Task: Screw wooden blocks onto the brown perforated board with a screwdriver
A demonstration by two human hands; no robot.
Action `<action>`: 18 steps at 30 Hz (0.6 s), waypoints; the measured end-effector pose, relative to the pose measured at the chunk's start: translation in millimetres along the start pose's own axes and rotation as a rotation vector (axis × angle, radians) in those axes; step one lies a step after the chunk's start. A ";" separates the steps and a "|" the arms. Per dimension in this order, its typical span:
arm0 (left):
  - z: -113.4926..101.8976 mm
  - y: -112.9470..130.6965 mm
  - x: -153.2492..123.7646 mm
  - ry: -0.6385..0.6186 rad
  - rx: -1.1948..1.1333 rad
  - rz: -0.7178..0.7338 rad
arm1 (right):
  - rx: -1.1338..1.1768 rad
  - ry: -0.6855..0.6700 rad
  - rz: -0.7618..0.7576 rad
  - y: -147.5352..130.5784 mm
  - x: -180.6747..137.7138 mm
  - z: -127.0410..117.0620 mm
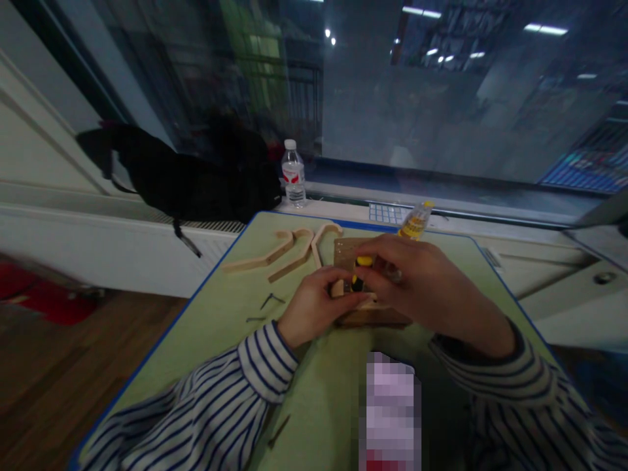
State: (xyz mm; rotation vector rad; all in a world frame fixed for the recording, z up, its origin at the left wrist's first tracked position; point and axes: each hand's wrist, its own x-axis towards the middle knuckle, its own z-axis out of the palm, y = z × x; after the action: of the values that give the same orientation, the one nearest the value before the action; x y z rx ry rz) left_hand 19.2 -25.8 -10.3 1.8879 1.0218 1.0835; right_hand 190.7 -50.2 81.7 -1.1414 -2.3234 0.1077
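My right hand [422, 278] grips a small screwdriver with a yellow and black handle [364, 261], held upright; its tip is hidden. My left hand [311, 306] pinches a pale wooden piece [375, 302] beneath the screwdriver, its fingers close to the handle. Under both hands lies a brown wooden board [345, 247], partly covered by them. To the left, several bent wooden hook-shaped pieces [265, 260] rest on the table. Thin dark metal pieces [271, 299], perhaps screws or small keys, lie near my left wrist.
The pale green table [206, 333] has a blue edge and stands against a window sill. On the sill are a clear water bottle [294, 178] and a black bag [196, 183]. A yellow-labelled bottle [415, 222] leans behind my right hand. A pixelated object [392, 405] lies in front.
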 end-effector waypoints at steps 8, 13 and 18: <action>-0.7 -0.8 3.0 -0.014 0.044 0.052 | 0.079 -0.027 -0.006 5.1 3.0 -0.4; -2.6 -0.7 7.2 -0.109 0.071 0.116 | 0.021 -0.015 -0.007 10.7 5.4 1.1; -5.2 -1.2 10.4 -0.075 0.053 0.084 | 0.007 -0.006 -0.041 12.9 6.2 3.7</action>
State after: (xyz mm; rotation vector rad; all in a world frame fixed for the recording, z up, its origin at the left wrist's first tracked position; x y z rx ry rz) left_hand 17.6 -15.1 -5.9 2.0151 0.9444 1.0336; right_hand 195.0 -36.7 77.4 -1.0901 -2.3485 0.1044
